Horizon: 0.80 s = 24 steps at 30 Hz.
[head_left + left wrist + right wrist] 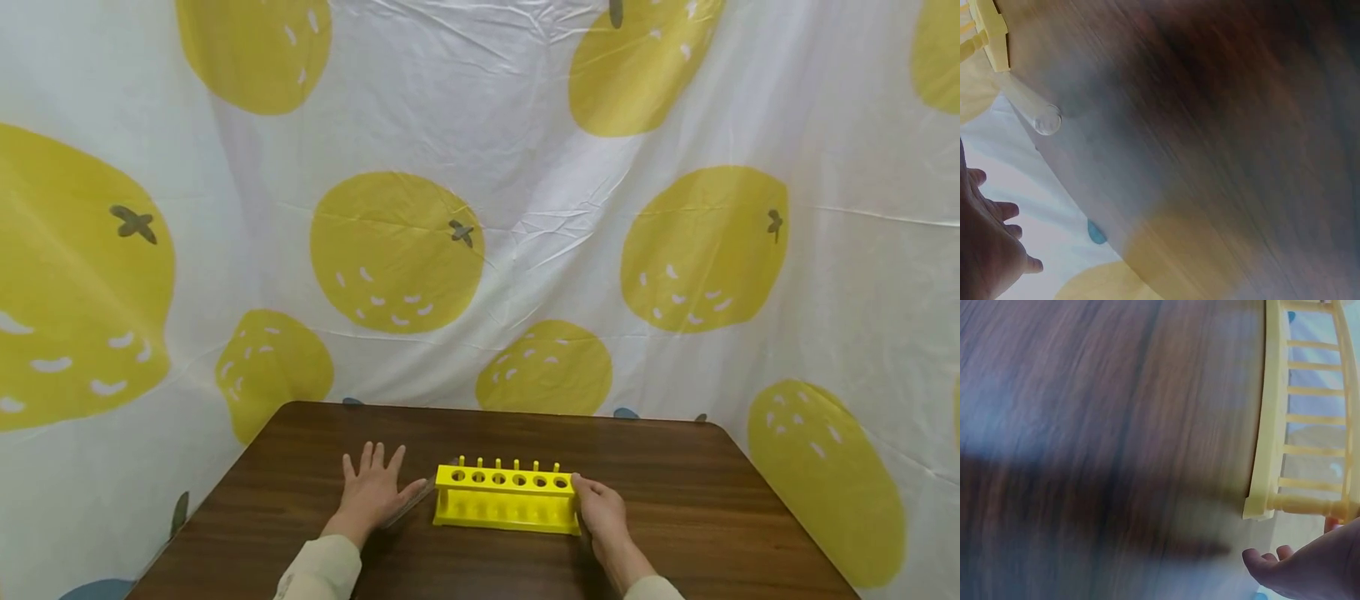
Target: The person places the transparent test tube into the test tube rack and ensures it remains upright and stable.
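Note:
A yellow rack (pixel 517 510) with a row of round holes and several pegs along its back stands upright on the table; its side also shows in the right wrist view (pixel 1266 412). My right hand (pixel 604 515) grips the rack's right end, near the top plate. To the rack's left, my left hand (pixel 369 493) is spread with straight fingers and holds nothing that shows. Between that hand and the rack lies a clear tube (pixel 408 505), beside my left thumb. The left wrist view has the tube's rounded end (pixel 1047 120) near the rack's corner (pixel 999 50).
The dark wood table (pixel 675 492) has rounded far corners. Behind it and at its sides hangs a white cloth (pixel 540 208) printed with large yellow fruit.

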### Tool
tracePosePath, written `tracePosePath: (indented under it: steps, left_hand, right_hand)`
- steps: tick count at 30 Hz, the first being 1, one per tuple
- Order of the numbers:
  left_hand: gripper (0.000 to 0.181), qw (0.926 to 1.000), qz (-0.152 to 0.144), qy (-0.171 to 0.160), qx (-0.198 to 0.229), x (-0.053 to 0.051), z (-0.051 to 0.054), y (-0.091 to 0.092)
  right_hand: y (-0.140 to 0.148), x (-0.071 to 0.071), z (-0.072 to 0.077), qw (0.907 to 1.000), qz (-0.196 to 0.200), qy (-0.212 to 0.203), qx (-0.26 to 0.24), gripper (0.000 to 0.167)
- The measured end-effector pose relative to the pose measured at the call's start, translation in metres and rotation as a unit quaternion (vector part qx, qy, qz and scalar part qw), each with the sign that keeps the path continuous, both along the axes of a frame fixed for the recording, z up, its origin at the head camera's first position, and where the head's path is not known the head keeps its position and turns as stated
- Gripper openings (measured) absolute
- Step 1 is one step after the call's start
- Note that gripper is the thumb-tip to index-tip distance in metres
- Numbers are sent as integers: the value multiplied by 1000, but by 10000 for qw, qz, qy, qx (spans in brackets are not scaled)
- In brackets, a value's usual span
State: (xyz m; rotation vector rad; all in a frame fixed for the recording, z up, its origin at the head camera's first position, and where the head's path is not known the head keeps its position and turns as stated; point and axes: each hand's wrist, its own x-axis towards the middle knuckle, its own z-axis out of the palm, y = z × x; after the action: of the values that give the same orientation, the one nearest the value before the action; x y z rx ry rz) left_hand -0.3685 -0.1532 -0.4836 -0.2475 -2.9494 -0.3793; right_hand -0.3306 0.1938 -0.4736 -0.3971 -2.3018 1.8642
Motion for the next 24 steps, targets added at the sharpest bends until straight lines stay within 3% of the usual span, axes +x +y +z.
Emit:
tracePosePath:
  steps: [8,16,24]
  left_hand:
    - [81,9999,-58,41,100,-4,-4,5]
    - [67,9986,-89,287,443,-9,-7,14]
    - [53,9973,90,326,648,-13,-11,26]
  right_hand:
    - [-2,-2,-1,9999,-41,11,-126,56]
    - [-1,-2,0,9999,-81,-101,-74,56]
    - [-1,-2,1,9999,-111,-37,-48,55]
